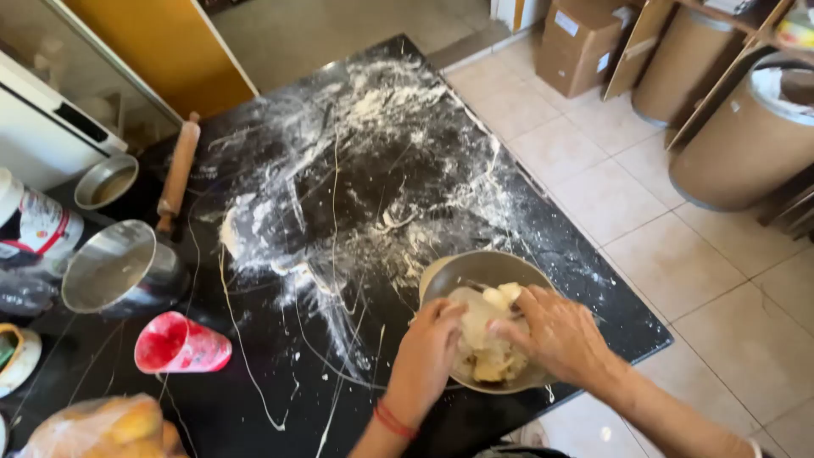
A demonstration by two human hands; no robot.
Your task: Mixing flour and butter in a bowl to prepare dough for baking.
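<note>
Right now both my hands are down in the bowl (441,276), which sits near the surface's (280,399) front corner, close to the edge above the tiled floor (678,246). My left hand (431,349) is curled around the near side of the dough (479,326); my right hand (558,332) presses on it with fingers bent, gripping the soft mass. A hard push towards me could, I judge, slide the bowl off that edge, since loose flour (381,102) lies scattered over the dark top and may let it skid. Sticky dough clinging to my fingers might also lift the bowl. The red cup (181,344) lies tipped on its side to my left, well apart, beside a steel pot (123,270) and rolling pin (179,172).
</note>
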